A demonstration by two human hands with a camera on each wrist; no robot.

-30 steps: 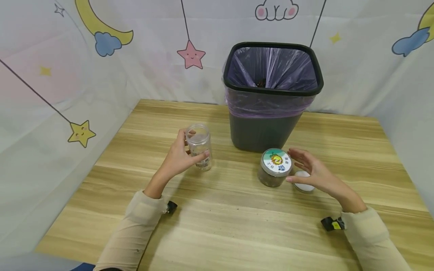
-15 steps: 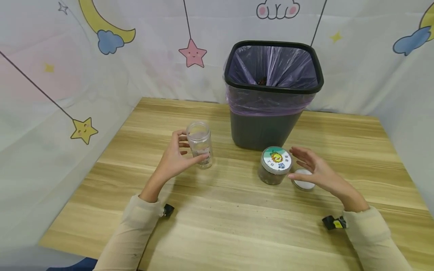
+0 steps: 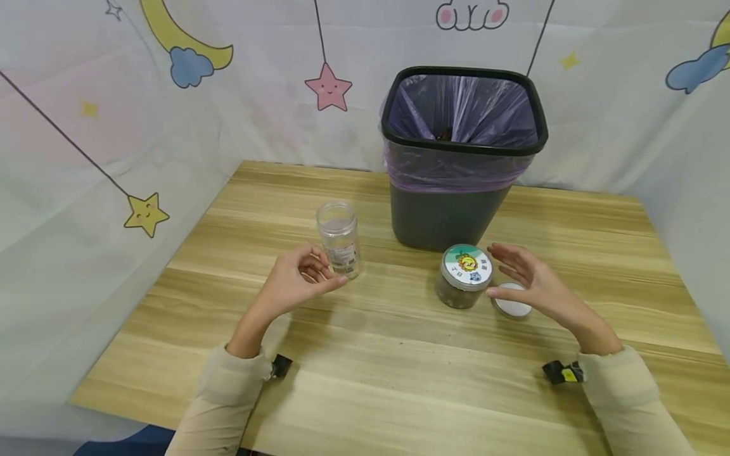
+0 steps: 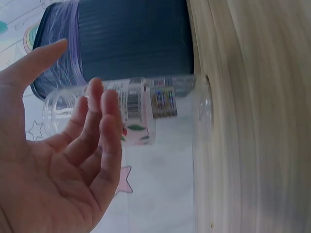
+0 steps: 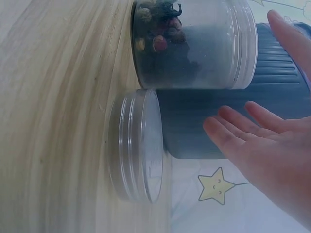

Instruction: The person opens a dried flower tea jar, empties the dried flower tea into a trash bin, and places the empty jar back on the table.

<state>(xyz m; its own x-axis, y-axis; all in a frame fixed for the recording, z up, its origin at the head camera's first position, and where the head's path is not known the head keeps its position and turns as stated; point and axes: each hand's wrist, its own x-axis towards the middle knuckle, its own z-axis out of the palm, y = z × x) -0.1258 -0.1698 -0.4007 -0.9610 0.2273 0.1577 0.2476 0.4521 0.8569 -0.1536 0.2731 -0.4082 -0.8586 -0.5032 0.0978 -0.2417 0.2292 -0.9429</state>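
Observation:
A clear, lidless plastic jar [image 3: 341, 244] stands upright on the table, with a printed label [image 4: 133, 104] and nothing visible inside. Just in front of it is my left hand [image 3: 296, 278], its fingers loosely bent and holding nothing. Further right stands a wider jar [image 3: 463, 278] with a green and white sunflower lid; dried flowers [image 5: 160, 41] lie inside it. Beside that jar, on its right, my right hand [image 3: 530, 282] hovers with fingers spread and holds nothing. Under the right hand a round clear-rimmed lid [image 5: 138, 145] lies flat on the table.
Behind the jars stands a dark trash bin [image 3: 447, 215] lined with a purple bag, with something dark reddish at its bottom. The wood-grain table [image 3: 410, 392] ends against a white cloth backdrop [image 3: 268, 95] printed with stars and clouds.
My left hand has let go of the clear jar and drawn back toward the near side. The right hand has drawn slightly away from the lidded jar. The head view has shifted a little.

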